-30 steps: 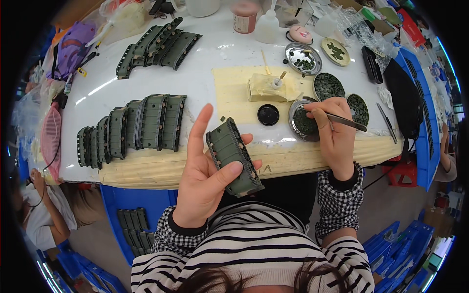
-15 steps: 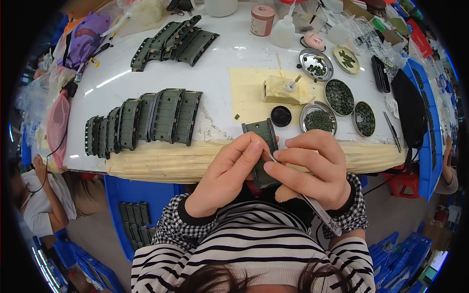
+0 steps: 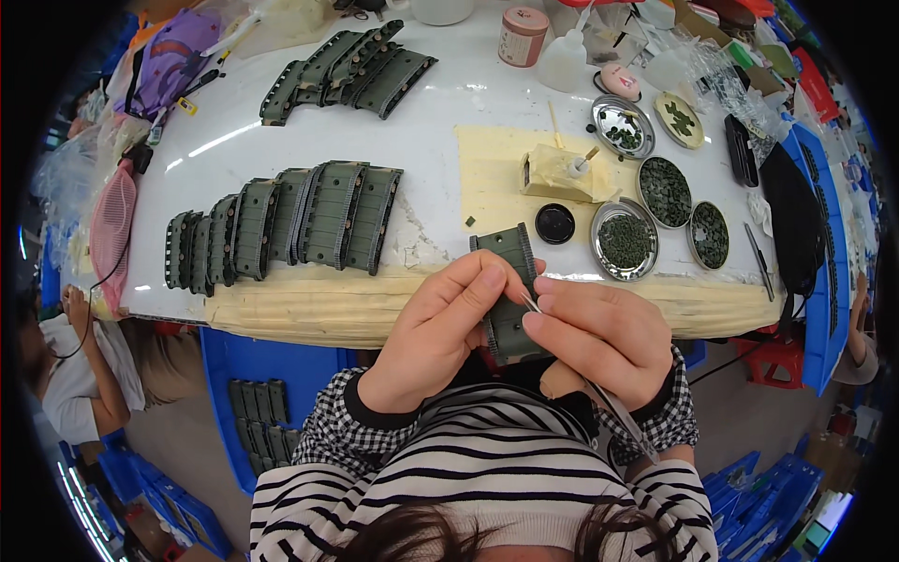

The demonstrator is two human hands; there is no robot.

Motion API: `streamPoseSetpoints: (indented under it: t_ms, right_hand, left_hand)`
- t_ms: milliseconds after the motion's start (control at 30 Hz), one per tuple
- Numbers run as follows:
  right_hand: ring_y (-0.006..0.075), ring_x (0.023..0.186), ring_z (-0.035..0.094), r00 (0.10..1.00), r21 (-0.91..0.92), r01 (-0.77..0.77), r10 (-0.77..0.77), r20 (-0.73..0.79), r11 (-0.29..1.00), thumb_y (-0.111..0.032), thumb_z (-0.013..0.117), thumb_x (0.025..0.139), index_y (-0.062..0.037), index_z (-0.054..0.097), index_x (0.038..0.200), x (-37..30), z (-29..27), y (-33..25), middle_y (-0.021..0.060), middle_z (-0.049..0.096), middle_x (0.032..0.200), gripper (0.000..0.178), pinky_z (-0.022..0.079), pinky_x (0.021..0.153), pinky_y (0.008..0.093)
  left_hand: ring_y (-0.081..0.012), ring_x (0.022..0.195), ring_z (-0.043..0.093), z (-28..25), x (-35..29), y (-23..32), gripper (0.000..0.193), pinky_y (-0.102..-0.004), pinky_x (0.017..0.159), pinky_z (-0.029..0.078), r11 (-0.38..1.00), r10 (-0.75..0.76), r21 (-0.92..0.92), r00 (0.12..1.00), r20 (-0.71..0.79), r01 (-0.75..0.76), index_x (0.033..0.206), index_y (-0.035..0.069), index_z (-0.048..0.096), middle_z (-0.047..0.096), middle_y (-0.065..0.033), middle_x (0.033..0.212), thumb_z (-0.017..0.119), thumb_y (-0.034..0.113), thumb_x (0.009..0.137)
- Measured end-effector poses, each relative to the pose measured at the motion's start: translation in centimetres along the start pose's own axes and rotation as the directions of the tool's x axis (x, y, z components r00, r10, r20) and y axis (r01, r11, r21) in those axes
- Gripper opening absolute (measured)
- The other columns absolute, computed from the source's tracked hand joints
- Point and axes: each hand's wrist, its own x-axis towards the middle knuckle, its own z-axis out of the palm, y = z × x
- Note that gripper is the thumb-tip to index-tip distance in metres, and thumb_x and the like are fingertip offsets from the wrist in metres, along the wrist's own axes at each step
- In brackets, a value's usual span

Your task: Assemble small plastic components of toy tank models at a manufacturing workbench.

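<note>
The head view shows fine tweezers work at a dark green panel (image 3: 508, 332), held just in front of the table's padded near edge between the two hands. The left hand (image 3: 433, 330) supports the panel, its thumb and forefinger closed together over the panel's face; its other fingers are mostly hidden, and I cannot tell whether a small piece sits in that pinch. The right hand (image 3: 611, 342) pinches metal tweezers (image 3: 609, 409) close to their tips, the handle slanting back toward the striped top. The step in hand looks like setting or adjusting a tiny part on the panel; the next move seems to call for a steady panel and light pressure at the tips. To the right, a round metal dish (image 3: 596, 253) holds fine green bits, while a larger tin (image 3: 640, 192) and a smaller tin (image 3: 691, 236) hold coarser dark green pieces. Behind them, a silver dish (image 3: 607, 110) has a few loose pieces, and a pale yellow dish (image 3: 693, 137) carries flat green ones. The inside of a small black pot (image 3: 555, 241) is too dark to read. Below the table, a blue crate (image 3: 272, 352) holds more dark panels.
</note>
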Motion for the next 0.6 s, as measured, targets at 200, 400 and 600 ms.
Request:
streamPoseSetpoints:
  t_ms: [200,400,600]
  right_hand:
    - [0.0262,0.088,0.068,0.999,-0.026,0.027,-0.027,0.027,0.999,-0.029,0.072,0.078,-0.0002,0.067,0.097,0.29,0.40,0.10,0.0099,0.065,0.092,0.036,0.058,0.068,0.0318]
    - [0.0259,0.088,0.067,0.999,-0.024,0.030,-0.029,0.029,0.999,-0.029,0.071,0.078,-0.0007,0.066,0.098,0.02,0.53,0.17,0.0101,0.065,0.092,0.035,0.058,0.068,0.0317]
    - [0.0255,0.088,0.067,0.999,-0.010,0.024,-0.024,0.028,1.000,-0.030,0.071,0.078,-0.0010,0.067,0.098,0.15,0.46,0.20,0.0097,0.064,0.093,0.035,0.058,0.069,0.0314]
  left_hand:
    - [-0.0213,0.124,0.049,-0.12,-0.21,-0.09,0.029,-0.0338,0.101,0.040,0.998,-0.035,-0.053,0.999,0.004,0.035,0.096,0.002,0.052,0.060,-0.0101,0.104,0.037,0.025,0.104]
    - [-0.0215,0.124,0.049,-0.23,-0.20,-0.22,0.026,-0.0337,0.100,0.041,0.998,-0.027,-0.062,0.999,0.032,0.029,0.096,0.002,0.052,0.060,-0.0116,0.107,0.039,0.023,0.104]
    - [-0.0214,0.123,0.049,-0.40,-0.22,-0.20,0.025,-0.0332,0.099,0.041,0.998,-0.023,-0.063,0.999,0.044,0.026,0.096,0.002,0.052,0.060,-0.0138,0.110,0.039,0.023,0.103]
